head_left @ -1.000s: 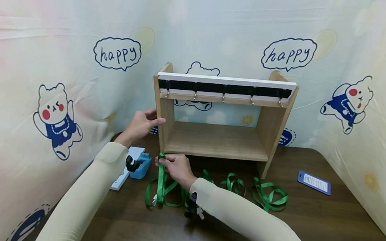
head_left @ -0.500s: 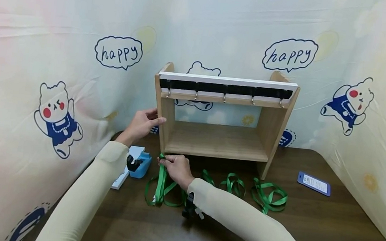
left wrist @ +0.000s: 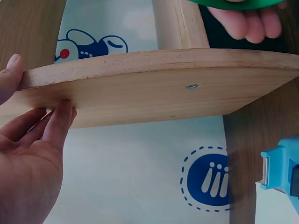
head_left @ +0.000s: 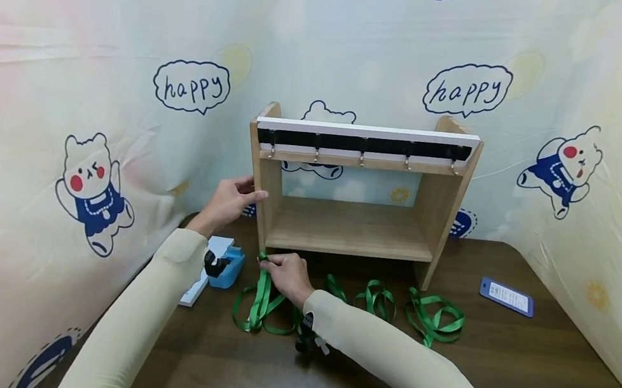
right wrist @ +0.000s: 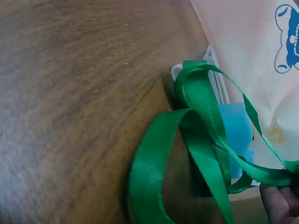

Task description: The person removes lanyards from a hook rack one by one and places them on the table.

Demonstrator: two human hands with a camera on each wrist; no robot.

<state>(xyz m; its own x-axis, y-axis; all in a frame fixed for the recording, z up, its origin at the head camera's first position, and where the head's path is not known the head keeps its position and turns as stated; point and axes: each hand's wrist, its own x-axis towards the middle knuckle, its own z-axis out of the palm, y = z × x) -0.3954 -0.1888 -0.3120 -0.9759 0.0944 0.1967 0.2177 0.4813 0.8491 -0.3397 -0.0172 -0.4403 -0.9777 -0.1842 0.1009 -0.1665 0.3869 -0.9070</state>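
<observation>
At the near left upright of a wooden shelf point(head_left: 350, 227), my left hand point(head_left: 227, 202) grips the panel, thumb on its front edge and fingertips against the outer face. The left wrist view shows those fingers point(left wrist: 58, 123) spread on the wood. Below that upright, my right hand point(head_left: 291, 279) pinches the top of a green lanyard point(head_left: 261, 300). Its flat ribbon hangs down and loops on the table; in the right wrist view the ribbon point(right wrist: 149, 163) fills the foreground and my fingers point(right wrist: 278, 203) show at the lower right corner.
A white rail point(head_left: 363, 143) with several metal hooks spans the shelf top. More coiled green lanyards point(head_left: 435, 317) lie right of my right hand. A blue card holder point(head_left: 507, 296) lies far right; a blue tape dispenser point(head_left: 227, 268) and a white board point(head_left: 193, 289) sit left.
My right hand has sunk slightly with the lanyard's top, and the white piece at the lanyard's lower end has become mostly hidden. My left hand has stayed on the shelf.
</observation>
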